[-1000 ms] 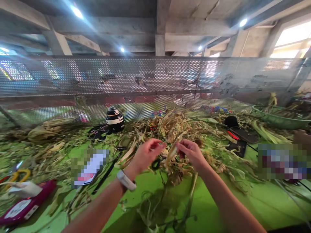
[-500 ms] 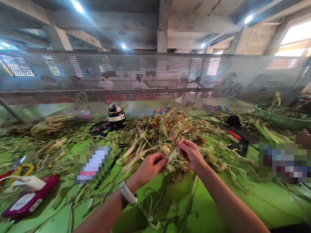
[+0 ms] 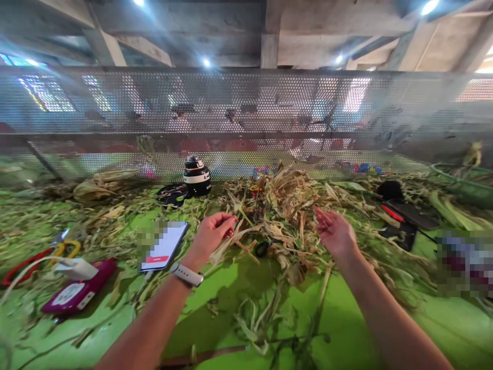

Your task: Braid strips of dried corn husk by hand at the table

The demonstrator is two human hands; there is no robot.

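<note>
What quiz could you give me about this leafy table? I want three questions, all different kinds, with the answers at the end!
1. Pick one: what makes up the pale brown heap beyond the left hand and right hand?
A) oranges
B) dry leaves
C) bricks
2. True or false: the black bottle is lying on its side.
3. Fill in: the pale wristband is on the ___ wrist.

Key:
1. B.
2. False: the black bottle stands upright.
3. Left.

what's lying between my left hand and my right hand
In the head view, dry husk-like leaves and a small dark loop-shaped item lie between the left hand and the right hand.
</note>
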